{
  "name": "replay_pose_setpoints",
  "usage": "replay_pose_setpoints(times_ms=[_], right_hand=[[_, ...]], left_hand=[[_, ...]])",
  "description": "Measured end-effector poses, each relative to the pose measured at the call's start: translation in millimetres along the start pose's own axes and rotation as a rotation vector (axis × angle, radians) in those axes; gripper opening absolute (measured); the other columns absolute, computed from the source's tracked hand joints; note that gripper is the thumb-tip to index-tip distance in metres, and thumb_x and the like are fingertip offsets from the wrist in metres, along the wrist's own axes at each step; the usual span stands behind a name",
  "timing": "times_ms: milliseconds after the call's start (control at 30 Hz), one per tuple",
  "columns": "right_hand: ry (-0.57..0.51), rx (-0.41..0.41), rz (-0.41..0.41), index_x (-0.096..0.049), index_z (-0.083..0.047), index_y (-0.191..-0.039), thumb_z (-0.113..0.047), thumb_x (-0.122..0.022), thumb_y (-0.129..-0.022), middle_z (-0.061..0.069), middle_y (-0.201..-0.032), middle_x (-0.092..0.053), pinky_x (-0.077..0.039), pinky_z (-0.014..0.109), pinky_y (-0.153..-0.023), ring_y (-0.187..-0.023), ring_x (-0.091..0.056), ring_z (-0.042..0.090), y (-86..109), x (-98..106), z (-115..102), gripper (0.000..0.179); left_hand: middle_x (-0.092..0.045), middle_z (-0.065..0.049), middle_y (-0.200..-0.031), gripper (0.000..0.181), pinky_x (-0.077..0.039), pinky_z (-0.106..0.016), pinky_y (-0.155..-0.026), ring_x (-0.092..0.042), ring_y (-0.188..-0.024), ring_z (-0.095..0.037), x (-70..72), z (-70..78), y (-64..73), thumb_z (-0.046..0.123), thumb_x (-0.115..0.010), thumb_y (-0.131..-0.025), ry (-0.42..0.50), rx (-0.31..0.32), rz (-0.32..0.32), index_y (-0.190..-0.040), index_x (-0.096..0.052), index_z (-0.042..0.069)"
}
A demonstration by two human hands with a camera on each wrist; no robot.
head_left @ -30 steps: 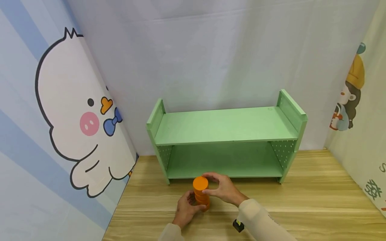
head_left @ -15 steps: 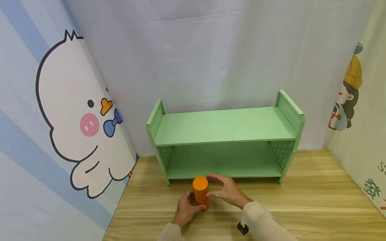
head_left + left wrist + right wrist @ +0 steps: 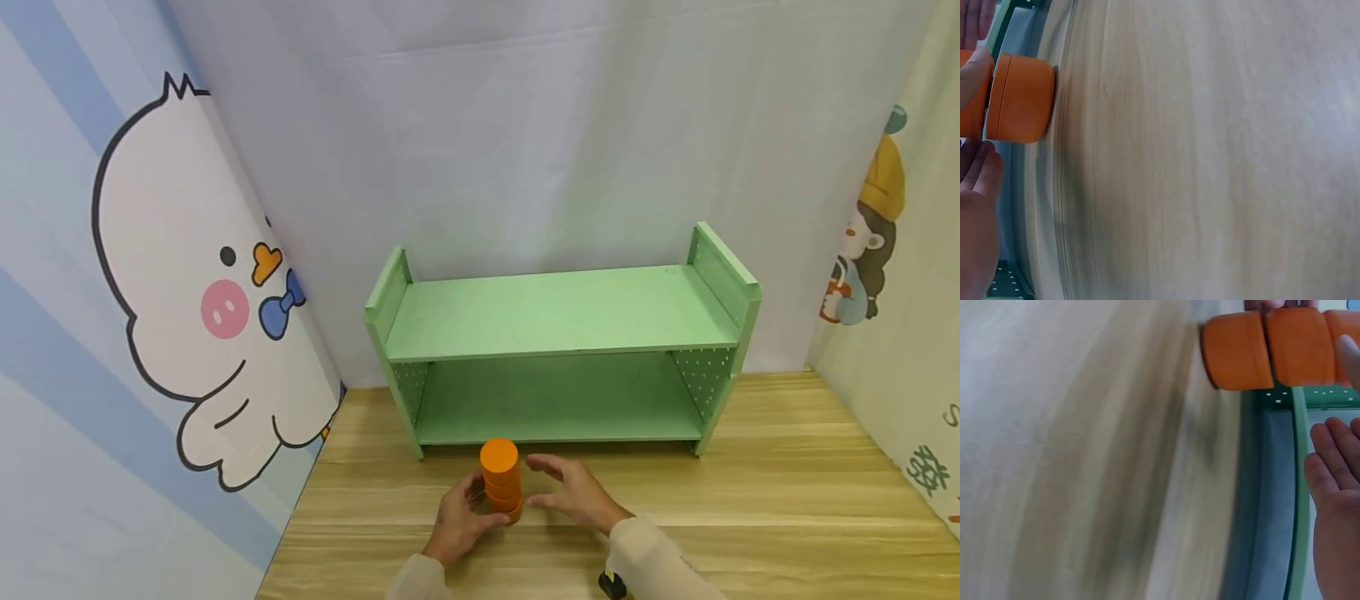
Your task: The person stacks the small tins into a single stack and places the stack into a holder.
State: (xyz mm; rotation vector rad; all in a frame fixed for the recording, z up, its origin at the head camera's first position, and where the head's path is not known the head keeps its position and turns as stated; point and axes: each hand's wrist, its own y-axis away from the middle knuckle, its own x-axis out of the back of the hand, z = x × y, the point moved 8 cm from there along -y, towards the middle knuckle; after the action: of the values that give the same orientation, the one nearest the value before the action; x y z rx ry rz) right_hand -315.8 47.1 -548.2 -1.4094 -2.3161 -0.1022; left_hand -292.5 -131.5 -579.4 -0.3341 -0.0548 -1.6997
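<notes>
Several orange cylindrical containers [image 3: 499,475] stand stacked upright on the wooden table, just in front of the green shelf. In the left wrist view the lowest container [image 3: 1022,99] shows a lid seam and a narrow gap to the one above. My left hand [image 3: 459,515] holds the stack from its left, thumb across the front and fingers at the far side. To the right of the stack, my right hand [image 3: 576,493] is apart from it, thumb and fingers spread with nothing between them. In the right wrist view its fingers [image 3: 1332,450] are extended beside the stack.
A green two-tier shelf [image 3: 558,312] stands behind the hands. By the right sleeve lies a small black object [image 3: 612,585] with a yellow mark. Fabric walls with cartoon prints, including a white duck [image 3: 180,250], surround the wooden table [image 3: 765,500].
My right hand has let go of the upper part of the stack and moved right, slightly down and away from it. The left hand has stayed around the stack, which remains in place.
</notes>
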Motion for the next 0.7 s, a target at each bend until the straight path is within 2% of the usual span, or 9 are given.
replay_pose_setpoints(times_ms=[167,433,700], right_hand=[[0.030,0.037,-0.022,-0.057,0.012,-0.130,-0.004,-0.080,-0.083,0.028,-0.131,-0.059,-0.041,0.058,-0.107,-0.122,-0.055,0.045,0.0,-8.0,8.0,0.055],[0.041,0.002,-0.066,-0.057,0.008,-0.133,-0.011,-0.081,-0.084,0.024,-0.133,-0.059,-0.044,0.056,-0.106,-0.122,-0.056,0.041,-2.2,-18.4,19.1,0.057],[0.047,-0.006,-0.075,-0.056,0.005,-0.135,-0.013,-0.081,-0.085,0.022,-0.134,-0.059,-0.044,0.055,-0.107,-0.123,-0.056,0.039,-6.2,-26.3,25.0,0.058]], left_hand=[[-0.057,-0.031,-0.130,0.068,-0.050,-0.045,-0.103,-0.056,-0.121,-0.045,4.2,1.5,2.8,-0.005,-0.087,-0.071,0.021,-0.001,0.012,-0.130,-0.053,-0.013],[-0.059,-0.029,-0.129,0.064,-0.051,-0.043,-0.102,-0.058,-0.120,-0.043,6.7,-6.2,3.2,-0.003,-0.086,-0.073,0.000,0.040,0.016,-0.129,-0.056,-0.013],[-0.060,-0.030,-0.129,0.061,-0.052,-0.044,-0.100,-0.059,-0.119,-0.042,6.7,-8.2,3.6,-0.004,-0.084,-0.075,0.040,0.030,0.021,-0.129,-0.057,-0.013]])
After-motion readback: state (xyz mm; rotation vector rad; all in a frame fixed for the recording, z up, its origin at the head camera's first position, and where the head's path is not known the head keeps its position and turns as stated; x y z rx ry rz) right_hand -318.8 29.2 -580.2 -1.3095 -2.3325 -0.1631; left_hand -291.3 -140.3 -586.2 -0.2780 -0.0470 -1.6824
